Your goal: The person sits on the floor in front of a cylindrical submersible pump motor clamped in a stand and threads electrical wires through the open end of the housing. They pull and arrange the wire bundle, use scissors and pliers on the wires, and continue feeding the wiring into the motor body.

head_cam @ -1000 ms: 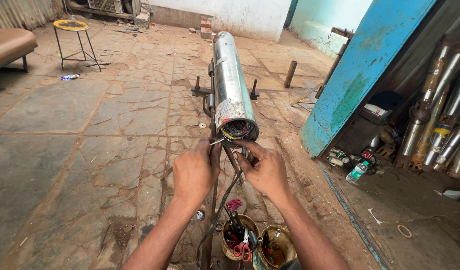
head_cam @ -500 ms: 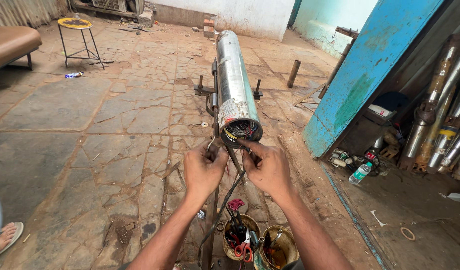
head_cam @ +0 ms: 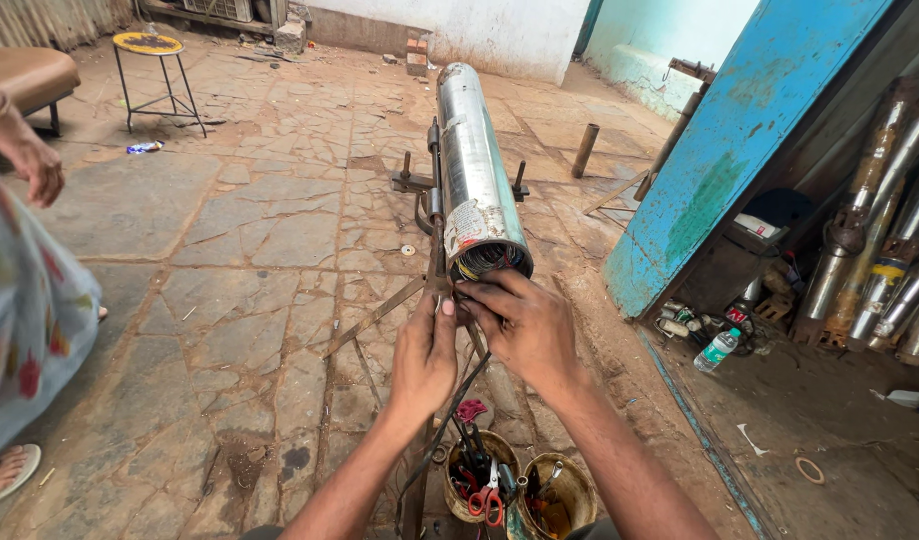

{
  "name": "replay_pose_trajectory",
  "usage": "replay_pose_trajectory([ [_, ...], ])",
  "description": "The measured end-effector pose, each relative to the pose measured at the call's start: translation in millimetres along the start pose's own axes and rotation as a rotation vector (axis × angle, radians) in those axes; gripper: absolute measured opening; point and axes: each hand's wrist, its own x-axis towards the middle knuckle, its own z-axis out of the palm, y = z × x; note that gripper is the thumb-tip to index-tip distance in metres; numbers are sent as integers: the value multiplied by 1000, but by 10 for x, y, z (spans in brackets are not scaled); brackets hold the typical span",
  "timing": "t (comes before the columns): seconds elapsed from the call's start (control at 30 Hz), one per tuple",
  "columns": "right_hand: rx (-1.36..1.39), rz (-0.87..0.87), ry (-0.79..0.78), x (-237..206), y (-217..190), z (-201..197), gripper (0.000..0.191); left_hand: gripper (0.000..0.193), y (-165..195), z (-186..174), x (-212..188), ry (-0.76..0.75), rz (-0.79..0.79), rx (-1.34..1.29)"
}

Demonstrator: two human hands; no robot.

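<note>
Stone floor (head_cam: 230, 230), hands (head_cam: 480, 335) at steel cylinder (head_cam: 475, 180) mouth

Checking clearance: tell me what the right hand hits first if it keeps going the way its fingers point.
Right hand points up and left; likely the left hand or the wires at the cylinder's open end. Depth unclear.

Both bare forearms stretched forward, left hand (head_cam: 426, 352) and right hand (head_cam: 523, 322) side by side, nearly touching, fingers curled and pinching at the fingertips.
</note>
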Motion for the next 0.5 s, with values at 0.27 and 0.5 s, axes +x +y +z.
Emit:
replay_pose_trajectory([
  [0.27, -30, -33, -44, 114, 20, 90, 14, 29, -72, -54, 60, -120, -116, -356],
  [0.5, 270, 172, 72, 156, 11, 26, 11, 23, 40, -447, 48, -240, -501, 111],
])
